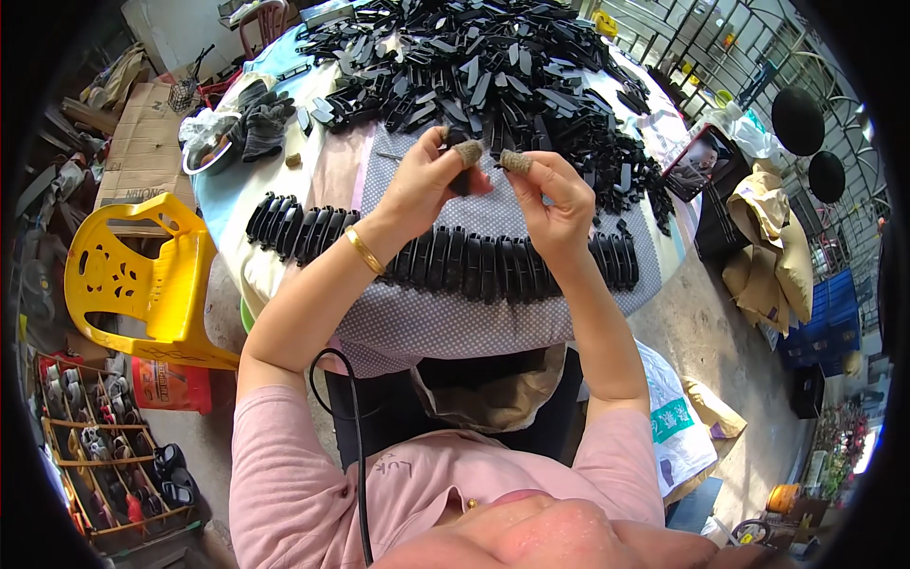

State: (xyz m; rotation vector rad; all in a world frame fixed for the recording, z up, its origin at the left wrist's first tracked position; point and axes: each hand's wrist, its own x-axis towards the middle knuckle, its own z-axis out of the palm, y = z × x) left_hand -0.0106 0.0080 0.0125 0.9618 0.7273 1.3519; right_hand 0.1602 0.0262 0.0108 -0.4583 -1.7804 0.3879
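Above the near part of the cloth-covered table (398, 327), my left hand (425, 185) is closed around a black plastic piece (459, 182), partly hidden by the fingers. My right hand (557, 201) is close beside it, thumb and fingers pinched together; whatever lies at their tips is too small to make out. Tan wraps cover a fingertip on each hand. Beneath my forearms runs a curved row of slim black plastic pieces (483, 267), set side by side. Just beyond my hands rises a large heap of loose black plastic pieces (455, 62).
Dark gloves (263, 119) lie by a white bowl (210, 156) at the table's left. A phone (700, 163) leans at the right edge. A yellow chair (142, 270) and a shoe rack (100, 446) stand left. A black cable (360, 455) hangs before me.
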